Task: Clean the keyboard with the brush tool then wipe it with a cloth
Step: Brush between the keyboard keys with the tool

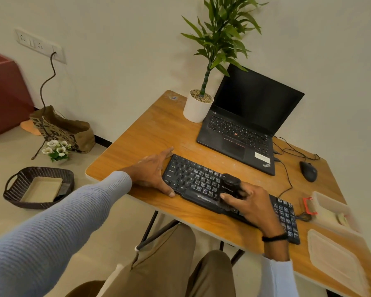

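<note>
A black keyboard [197, 179] lies slanted on the wooden table [154, 129], close to its front edge. My left hand [153, 172] grips the keyboard's left end, thumb on the near edge and fingers along the far corner. My right hand [250, 202] is closed around a black brush tool [229, 183], which stands on the keys near the keyboard's middle. The bristles are hidden under the tool. No cloth can be made out for certain.
Behind the keyboard are an open black laptop [240, 133], a white potted plant [198, 106] and a wired mouse [308, 170]. At the right stand a clear box [330, 209] with a red clip and a flat lid [336, 258]. A basket [39, 187] sits on the floor.
</note>
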